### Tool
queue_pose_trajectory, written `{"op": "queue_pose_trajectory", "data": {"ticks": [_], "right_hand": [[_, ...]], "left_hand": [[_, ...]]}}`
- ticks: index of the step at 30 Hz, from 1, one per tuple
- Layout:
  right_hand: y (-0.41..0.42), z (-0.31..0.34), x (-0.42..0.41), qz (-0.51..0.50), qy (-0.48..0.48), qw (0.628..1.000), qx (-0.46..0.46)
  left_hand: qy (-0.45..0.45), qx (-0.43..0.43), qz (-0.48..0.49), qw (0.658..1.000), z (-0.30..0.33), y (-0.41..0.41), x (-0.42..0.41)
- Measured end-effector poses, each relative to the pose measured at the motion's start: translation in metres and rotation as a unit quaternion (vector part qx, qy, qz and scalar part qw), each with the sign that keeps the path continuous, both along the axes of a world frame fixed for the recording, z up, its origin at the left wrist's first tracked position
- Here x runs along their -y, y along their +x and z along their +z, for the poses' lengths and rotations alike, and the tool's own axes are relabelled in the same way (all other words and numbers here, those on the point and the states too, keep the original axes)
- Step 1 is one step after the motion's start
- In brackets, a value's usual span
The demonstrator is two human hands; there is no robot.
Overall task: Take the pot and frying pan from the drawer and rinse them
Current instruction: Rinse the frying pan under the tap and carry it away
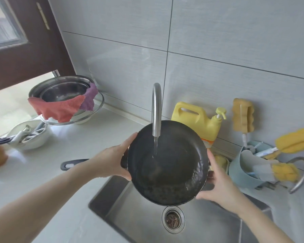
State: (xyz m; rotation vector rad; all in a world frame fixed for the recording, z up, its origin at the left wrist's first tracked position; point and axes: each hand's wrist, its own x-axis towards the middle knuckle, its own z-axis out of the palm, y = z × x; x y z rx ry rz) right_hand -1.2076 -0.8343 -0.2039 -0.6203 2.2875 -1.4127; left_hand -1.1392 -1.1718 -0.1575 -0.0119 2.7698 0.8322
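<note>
A black frying pan [172, 172] is held above the steel sink [130, 213], tilted toward me, with its dark handle [72, 164] sticking out to the left over the counter. Water runs from the curved faucet [156, 109] into the pan and pools at its lower right. My left hand [112, 160] grips the pan's left rim near the handle base. My right hand [218, 181] holds the right rim and underside. No pot can be made out with certainty; steel vessels [63, 90] sit stacked at the back left.
Red and purple cloths [60, 109] hang over the stacked steel bowls. A white bowl of utensils [28, 135] sits at the left. A yellow detergent jug [197, 120], a hanging sponge [242, 116] and a blue caddy with brushes [249, 167] stand right of the faucet. The drain strainer [173, 219] lies below the pan.
</note>
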Motion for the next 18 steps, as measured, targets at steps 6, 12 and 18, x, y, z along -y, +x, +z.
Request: {"op": "queue_pose_trajectory", "data": {"ticks": [6, 12, 18], "right_hand": [[-0.022, 0.041, -0.034, 0.061, 0.083, 0.992, 0.075], [0.014, -0.004, -0.025, 0.067, 0.029, 0.983, 0.171], [0.053, -0.076, 0.014, -0.031, -0.039, 0.979, 0.197]], "left_hand": [[0.250, 0.149, -0.056, 0.955, -0.016, -0.002, -0.011], [0.211, 0.305, -0.113, 0.922, 0.004, -0.015, 0.004], [-0.056, 0.212, -0.098, 0.971, 0.021, -0.033, 0.016]]}}
